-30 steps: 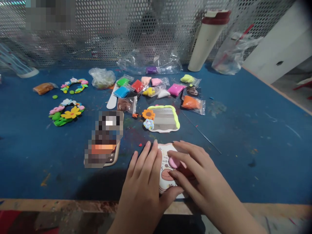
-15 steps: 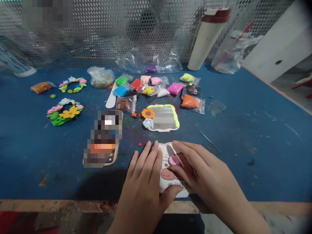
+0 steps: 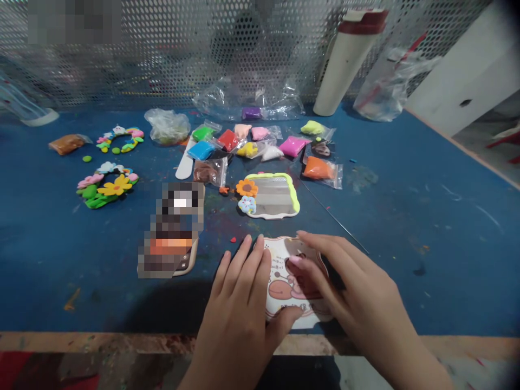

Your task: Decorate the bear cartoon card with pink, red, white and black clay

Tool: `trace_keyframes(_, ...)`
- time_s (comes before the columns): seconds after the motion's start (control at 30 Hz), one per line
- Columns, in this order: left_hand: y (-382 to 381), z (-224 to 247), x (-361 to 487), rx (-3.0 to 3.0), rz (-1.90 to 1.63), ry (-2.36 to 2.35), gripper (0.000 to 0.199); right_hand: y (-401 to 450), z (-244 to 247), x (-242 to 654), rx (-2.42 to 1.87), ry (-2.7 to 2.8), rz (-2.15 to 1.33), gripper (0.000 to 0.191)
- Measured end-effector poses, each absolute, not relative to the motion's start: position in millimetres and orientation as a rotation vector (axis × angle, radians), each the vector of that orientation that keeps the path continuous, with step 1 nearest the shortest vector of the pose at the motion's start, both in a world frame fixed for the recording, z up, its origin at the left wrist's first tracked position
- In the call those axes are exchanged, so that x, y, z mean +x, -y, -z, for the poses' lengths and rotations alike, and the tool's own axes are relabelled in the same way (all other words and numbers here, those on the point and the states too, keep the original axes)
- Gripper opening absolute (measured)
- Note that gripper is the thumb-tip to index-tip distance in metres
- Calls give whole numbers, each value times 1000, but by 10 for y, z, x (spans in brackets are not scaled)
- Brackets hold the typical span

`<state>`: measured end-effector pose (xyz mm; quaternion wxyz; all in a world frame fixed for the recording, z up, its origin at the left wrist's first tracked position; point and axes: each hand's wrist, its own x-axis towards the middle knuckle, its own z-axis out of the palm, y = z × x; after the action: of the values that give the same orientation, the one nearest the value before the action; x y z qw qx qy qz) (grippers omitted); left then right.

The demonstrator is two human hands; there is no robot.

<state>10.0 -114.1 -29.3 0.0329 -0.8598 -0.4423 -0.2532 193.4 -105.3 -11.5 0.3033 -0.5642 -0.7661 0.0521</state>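
A printed card (image 3: 280, 320) with a cartoon drawing and lettering lies at the table's front edge. My left hand (image 3: 241, 298) lies flat over its left side, fingers stretched out and thumb on its lower part. Above the card's right side is my right hand (image 3: 353, 287), thumb and index finger apart. A small lump of pink clay (image 3: 295, 260) shows at the right thumb's tip; whether it sticks to the thumb or rests on the card I cannot tell. Beyond the hands lies a small mirror (image 3: 270, 197), its frame partly edged in yellow-green clay with orange and blue flowers.
A phone (image 3: 173, 230) lies left of the hands. Two flower-decorated rings, one nearer (image 3: 108, 187), sit farther left. Several clay packets, including an orange one (image 3: 319, 168), spread behind the mirror. A thin metal rod (image 3: 335, 219) lies right. A tumbler (image 3: 347, 67) stands at the back.
My right hand has shifted slightly right and opened wider, showing more of the card's drawing. The pink clay has moved slightly up and right with the thumb. My left hand has stayed put.
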Motion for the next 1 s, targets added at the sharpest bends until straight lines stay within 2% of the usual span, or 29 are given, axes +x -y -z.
trace_keyframes(0.23, 1127, 295, 98, -2648, 748, 1350, 53, 1044, 112, 1971, -1646, 1775, -248, 21)
trace_keyframes(0.4, 1124, 302, 96, -2644, 737, 1348, 53, 1034, 146, 1966, -1628, 1898, -238, 30)
trace_keyframes(0.87, 1140, 303, 92, -2642, 785, 1368, 56, 1074, 122, 1852, -1485, 2049, -211, 17)
trace_keyframes(1.0, 1139, 290, 78, -2637, 805, 1387, 61, 1089, 164, 1829, -1496, 2077, -258, 24)
